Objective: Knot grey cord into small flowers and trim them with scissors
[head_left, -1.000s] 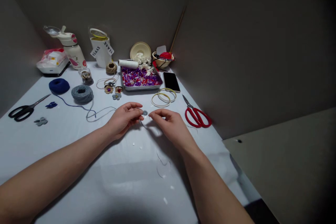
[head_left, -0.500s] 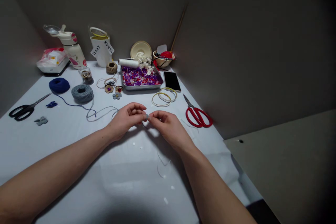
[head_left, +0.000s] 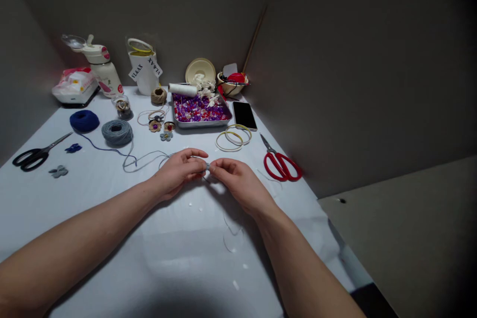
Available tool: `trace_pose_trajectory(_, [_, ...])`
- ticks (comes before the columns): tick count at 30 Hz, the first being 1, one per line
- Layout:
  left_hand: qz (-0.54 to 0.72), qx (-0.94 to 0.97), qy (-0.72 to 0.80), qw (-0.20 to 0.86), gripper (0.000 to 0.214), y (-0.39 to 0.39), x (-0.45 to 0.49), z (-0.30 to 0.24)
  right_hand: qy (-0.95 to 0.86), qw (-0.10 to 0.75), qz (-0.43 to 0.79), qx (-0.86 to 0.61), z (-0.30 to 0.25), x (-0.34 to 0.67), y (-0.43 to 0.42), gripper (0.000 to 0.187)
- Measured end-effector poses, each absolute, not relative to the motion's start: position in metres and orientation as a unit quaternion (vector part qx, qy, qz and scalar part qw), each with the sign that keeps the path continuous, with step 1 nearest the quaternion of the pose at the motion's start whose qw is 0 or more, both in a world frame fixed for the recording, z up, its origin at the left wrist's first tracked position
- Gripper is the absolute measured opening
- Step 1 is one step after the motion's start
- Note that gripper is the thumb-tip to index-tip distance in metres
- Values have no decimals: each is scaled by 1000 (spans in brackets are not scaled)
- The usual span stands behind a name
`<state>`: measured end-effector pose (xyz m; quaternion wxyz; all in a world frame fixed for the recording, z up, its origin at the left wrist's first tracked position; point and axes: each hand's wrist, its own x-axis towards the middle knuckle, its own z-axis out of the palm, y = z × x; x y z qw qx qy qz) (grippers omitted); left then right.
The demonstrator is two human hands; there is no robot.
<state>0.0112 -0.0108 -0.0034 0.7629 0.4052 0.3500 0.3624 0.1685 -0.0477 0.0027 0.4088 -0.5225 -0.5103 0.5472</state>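
Observation:
My left hand (head_left: 183, 168) and my right hand (head_left: 236, 178) meet above the middle of the white table, fingertips almost touching. Both pinch a small piece of grey yarn work (head_left: 207, 165), mostly hidden by the fingers. Grey yarn (head_left: 152, 153) runs from the grey yarn ball (head_left: 117, 132) toward my left hand, and a short dark strand hangs below the fingers. Beyond the hands lies a grey yarn flower (head_left: 166, 136) with a yellowish centre. Two thin hoops (head_left: 229, 148) lie past my right hand.
Red-handled scissors (head_left: 282, 165) lie at the right, black-handled scissors (head_left: 35, 158) at the left. Farther back are a blue yarn ball (head_left: 84, 121), a metal tray (head_left: 203, 124) of beads, a phone (head_left: 245, 116) and a bottle (head_left: 108, 77). Thread scraps (head_left: 233, 232) lie in front.
My left fingers have shifted a little, the thumb coming closer in and the index finger straighter above the grey piece. Slightly more of the piece shows between the hands. The table items stay put.

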Motion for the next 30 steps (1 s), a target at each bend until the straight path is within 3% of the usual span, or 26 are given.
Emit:
trace_pose_trajectory(20, [344,381,346,786,35,-10,10,-4,-491,428,545,-527,1,167,-48,21])
trace_pose_trajectory(30, [294,310,305,851,26,-5,5,-5,-467,448,589,-485,3,167,-49,22])
